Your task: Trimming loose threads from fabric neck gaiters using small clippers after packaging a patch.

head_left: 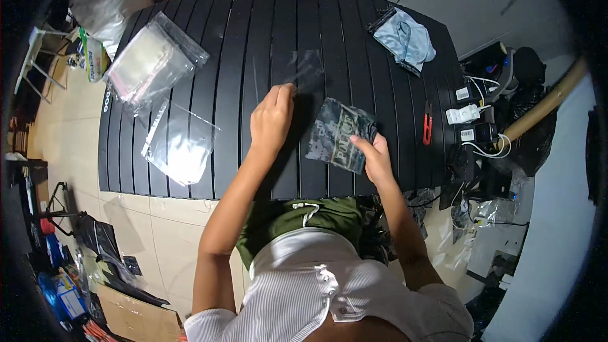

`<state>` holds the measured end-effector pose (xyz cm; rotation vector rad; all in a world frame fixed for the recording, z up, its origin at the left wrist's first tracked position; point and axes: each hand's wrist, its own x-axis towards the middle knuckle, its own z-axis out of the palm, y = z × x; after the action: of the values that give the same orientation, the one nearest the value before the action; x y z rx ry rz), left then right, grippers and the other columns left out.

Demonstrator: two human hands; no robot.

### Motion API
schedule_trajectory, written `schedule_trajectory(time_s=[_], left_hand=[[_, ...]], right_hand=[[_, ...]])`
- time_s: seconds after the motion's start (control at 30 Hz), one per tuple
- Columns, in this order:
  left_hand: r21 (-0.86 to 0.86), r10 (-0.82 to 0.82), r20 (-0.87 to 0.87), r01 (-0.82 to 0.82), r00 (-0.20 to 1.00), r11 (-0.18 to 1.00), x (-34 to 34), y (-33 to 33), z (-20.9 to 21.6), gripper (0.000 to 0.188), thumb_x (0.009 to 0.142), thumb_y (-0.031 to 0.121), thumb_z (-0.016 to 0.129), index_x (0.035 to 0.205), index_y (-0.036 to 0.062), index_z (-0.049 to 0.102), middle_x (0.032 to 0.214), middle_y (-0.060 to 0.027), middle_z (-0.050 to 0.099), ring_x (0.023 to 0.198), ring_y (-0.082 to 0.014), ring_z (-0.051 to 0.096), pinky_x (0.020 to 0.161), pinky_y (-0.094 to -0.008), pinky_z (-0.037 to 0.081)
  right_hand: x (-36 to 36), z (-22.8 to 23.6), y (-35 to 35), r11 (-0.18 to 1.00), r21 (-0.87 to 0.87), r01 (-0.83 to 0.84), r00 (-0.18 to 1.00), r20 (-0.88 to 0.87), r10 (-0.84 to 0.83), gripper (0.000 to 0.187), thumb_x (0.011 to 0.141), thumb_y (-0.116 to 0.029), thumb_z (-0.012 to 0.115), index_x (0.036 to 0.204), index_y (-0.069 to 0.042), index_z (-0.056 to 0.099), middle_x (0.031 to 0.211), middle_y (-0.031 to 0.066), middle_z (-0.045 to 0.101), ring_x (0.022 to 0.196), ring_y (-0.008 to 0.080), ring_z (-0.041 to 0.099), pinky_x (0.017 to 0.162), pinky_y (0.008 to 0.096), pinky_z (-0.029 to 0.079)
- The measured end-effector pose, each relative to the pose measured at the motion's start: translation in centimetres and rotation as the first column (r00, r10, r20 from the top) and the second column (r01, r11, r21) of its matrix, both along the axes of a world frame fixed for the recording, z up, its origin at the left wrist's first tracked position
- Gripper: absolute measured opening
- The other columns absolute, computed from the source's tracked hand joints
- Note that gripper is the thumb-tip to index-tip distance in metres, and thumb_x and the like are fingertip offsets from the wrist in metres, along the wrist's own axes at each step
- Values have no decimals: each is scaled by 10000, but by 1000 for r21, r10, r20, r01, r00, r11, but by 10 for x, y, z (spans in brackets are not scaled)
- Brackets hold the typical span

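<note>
My right hand (pixel 375 157) grips the lower right edge of a flat, dark, camouflage-patterned packet (pixel 339 134) with pale lettering, thumb on top. The packet is tilted just above the table. To its upper left, my left hand (pixel 272 117) is closed, with its fingertips pinching the near edge of a thin clear plastic bag (pixel 304 68). That bag is nearly see-through against the black slatted table (pixel 234 38), so its outline is hard to follow.
At the table's left lie a stack of clear bags (pixel 149 60) and a loose clear bag (pixel 180 145). A light blue folded cloth item (pixel 405 39) lies far right, with a red cutter (pixel 427 123) nearer. Chargers and white cables (pixel 468 114) crowd the right edge.
</note>
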<state>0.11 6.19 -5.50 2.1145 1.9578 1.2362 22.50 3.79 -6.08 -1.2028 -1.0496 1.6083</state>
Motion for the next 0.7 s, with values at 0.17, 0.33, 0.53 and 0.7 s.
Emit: schedule_trajectory(time_s=[0.17, 0.33, 0.53, 0.7], left_hand=[[77, -20, -110, 29, 994, 997, -1, 6, -1, 237, 760, 67, 586, 986, 56, 514, 891, -81, 559, 778, -265, 576, 635, -336, 477], [79, -36, -232, 56, 972, 995, 2, 7, 4, 291, 730, 81, 613, 1003, 69, 516, 925, -49, 549, 804, -214, 561, 660, -299, 469], [112, -63, -371, 113, 926, 987, 10, 7, 6, 323, 718, 115, 519, 1039, 72, 509, 947, -4, 533, 781, -138, 533, 611, -254, 447], [85, -91, -437, 142, 895, 986, 14, 3, 9, 386, 712, 123, 522, 1094, 68, 505, 994, -2, 531, 781, -124, 527, 604, -231, 460]], right_hand=[[14, 11, 9, 993, 4, -119, 993, 18, 119, 307, 776, -61, 565, 1069, 28, 538, 998, 68, 598, 890, 138, 559, 808, 275, 407], [13, 24, 9, 976, -139, -165, 984, -88, 154, 335, 758, -57, 566, 1077, 39, 523, 980, 85, 601, 877, 153, 569, 804, 285, 423], [-5, 42, 31, 906, -364, -215, 961, -244, 130, 297, 778, -65, 554, 1057, 33, 528, 997, 126, 603, 842, 192, 611, 754, 329, 490], [5, 25, 46, 892, -330, -308, 831, -550, 83, 304, 835, -72, 455, 1114, 40, 500, 1025, 151, 595, 886, 252, 617, 792, 393, 500]])
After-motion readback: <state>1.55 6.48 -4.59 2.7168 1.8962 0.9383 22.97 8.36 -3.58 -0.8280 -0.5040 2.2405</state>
